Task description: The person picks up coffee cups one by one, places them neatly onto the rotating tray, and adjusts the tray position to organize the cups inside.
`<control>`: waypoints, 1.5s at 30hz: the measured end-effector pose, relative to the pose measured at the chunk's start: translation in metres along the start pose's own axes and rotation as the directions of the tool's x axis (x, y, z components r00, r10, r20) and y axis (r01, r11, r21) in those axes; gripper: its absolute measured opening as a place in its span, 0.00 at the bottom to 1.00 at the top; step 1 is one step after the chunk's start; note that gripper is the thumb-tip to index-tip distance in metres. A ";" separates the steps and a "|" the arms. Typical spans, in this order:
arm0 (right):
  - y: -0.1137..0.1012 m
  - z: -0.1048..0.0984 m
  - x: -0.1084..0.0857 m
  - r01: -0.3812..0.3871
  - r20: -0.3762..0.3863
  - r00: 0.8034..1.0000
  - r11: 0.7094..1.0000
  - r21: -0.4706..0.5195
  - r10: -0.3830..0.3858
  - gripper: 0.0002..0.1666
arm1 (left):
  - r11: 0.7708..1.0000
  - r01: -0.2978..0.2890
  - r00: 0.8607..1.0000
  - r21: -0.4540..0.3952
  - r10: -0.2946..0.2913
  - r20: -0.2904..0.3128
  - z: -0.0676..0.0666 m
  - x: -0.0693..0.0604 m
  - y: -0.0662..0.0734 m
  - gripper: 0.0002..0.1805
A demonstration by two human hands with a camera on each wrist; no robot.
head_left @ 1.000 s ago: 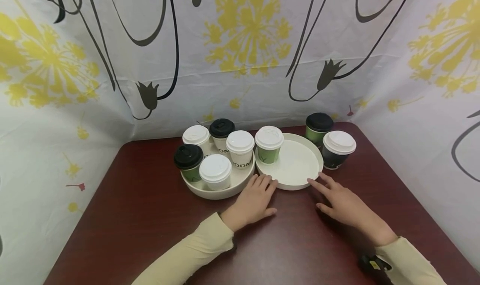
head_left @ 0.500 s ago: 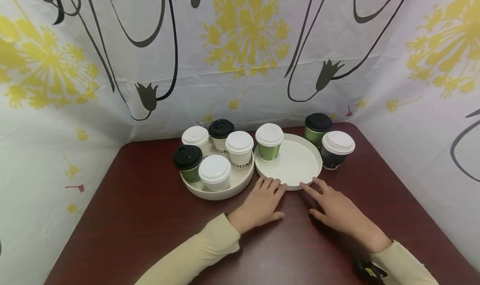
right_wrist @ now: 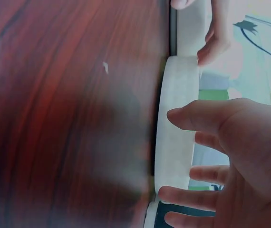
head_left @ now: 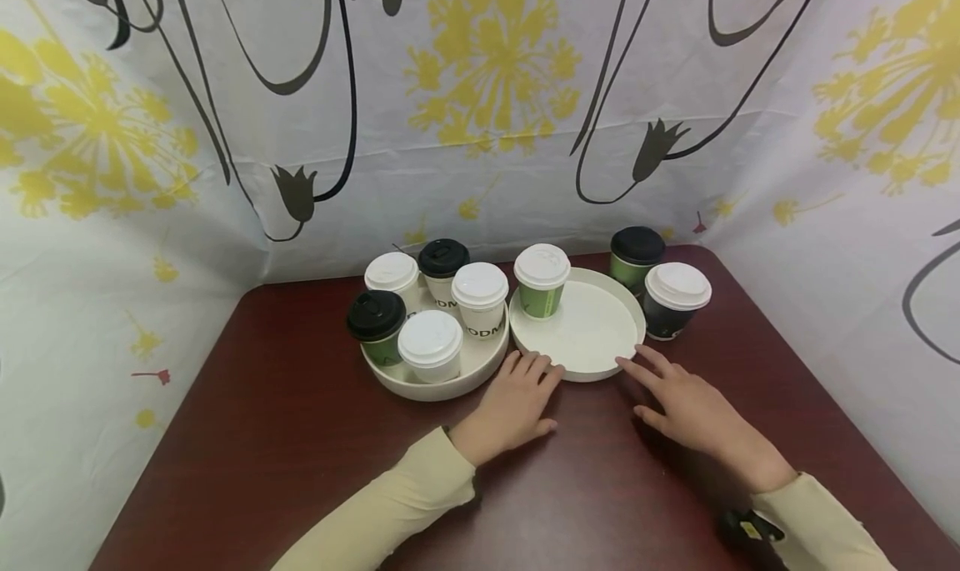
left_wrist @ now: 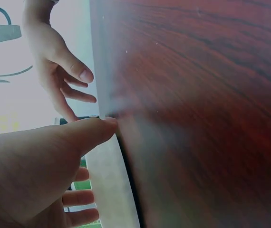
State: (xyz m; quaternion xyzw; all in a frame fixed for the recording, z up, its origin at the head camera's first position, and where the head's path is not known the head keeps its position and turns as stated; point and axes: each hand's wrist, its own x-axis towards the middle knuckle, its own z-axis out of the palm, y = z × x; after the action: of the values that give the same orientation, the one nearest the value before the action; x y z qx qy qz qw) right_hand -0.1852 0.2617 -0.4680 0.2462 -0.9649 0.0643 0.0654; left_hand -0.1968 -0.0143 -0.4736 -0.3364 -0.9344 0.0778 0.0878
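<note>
My left hand [head_left: 508, 403] lies palm down with its fingers spread, the tips at the near left rim of the right-hand white round tray [head_left: 588, 329]. The right hand [head_left: 684, 404] has its fingers extended towards that tray's near right rim; index and middle fingertips are at the edge. Neither hand grips anything. On this tray, at its back left, stands a green paper cup [head_left: 542, 300] with a white lid. In the right wrist view the tray's side wall [right_wrist: 176, 147] runs behind the right thumb; exact fingertip contact is hard to tell.
A second white round tray [head_left: 420, 389] to the left holds several lidded cups, white-lidded cup [head_left: 431, 346] in front. Right of the right-hand tray stand a black cup [head_left: 675, 300] with a white lid and a green cup [head_left: 634, 254] with a black lid. Patterned cloth hangs behind.
Both hands moved inward along the near rim, then back outward. The green cup with the white lid has shifted slightly backward and right on its tray; the other cups stayed put.
</note>
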 end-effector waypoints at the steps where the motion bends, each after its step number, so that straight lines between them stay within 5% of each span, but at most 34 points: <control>1: 0.001 0.000 0.000 -0.004 0.005 1.000 1.000 0.003 0.004 0.41 | 1.000 0.003 1.000 -0.002 -0.003 0.000 0.000 0.000 -0.001 0.44; 22: 0.009 -0.006 0.005 -0.021 0.057 0.998 1.000 0.022 0.019 0.40 | 0.999 0.030 0.999 -0.037 -0.029 0.027 -0.004 -0.003 -0.010 0.41; 45: -0.007 -0.002 0.002 -0.005 0.030 1.000 1.000 -0.010 0.006 0.44 | 0.998 -0.068 0.997 0.008 0.068 -0.028 0.002 0.000 0.008 0.46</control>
State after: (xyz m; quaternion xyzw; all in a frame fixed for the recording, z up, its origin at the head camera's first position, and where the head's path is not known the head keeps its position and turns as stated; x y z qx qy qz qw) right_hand -0.1831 0.2549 -0.4649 0.2442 -0.9667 0.0557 0.0519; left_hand -0.1925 -0.0090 -0.4774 -0.3689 -0.9207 0.0792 0.0995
